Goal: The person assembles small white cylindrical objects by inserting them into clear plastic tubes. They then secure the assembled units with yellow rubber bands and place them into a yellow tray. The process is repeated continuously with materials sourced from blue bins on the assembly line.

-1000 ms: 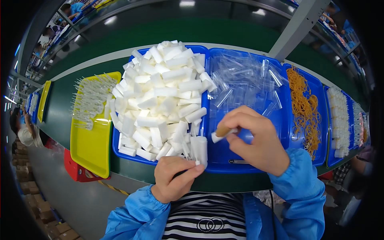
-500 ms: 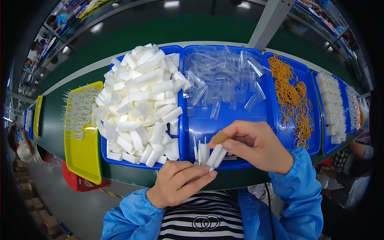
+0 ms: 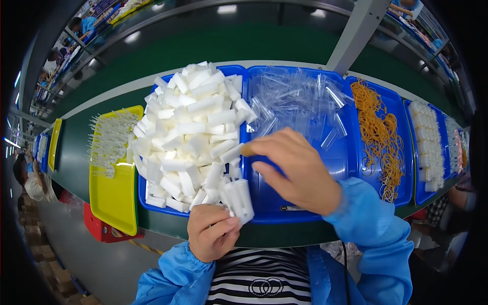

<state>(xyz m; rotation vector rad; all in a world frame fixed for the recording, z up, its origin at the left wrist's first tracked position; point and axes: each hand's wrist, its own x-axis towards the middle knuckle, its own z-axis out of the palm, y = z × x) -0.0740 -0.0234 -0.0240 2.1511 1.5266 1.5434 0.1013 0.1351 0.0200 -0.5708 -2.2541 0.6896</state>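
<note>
Matt white foam blocks [image 3: 188,137], glossy blue plastic trays [image 3: 300,203], clear shiny plastic tubes [image 3: 300,101], glossy yellow plastic tray [image 3: 114,193]

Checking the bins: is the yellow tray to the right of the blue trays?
No, the yellow tray lies left of the blue trays.

Small white rectangular label [image 3: 291,208] on the near rim of the middle blue tray [image 3: 351,157], just below the right hand [image 3: 297,170]. No screens or signs seen. Brown cardboard cartons [image 3: 48,264] stacked on the floor at far left.
</note>
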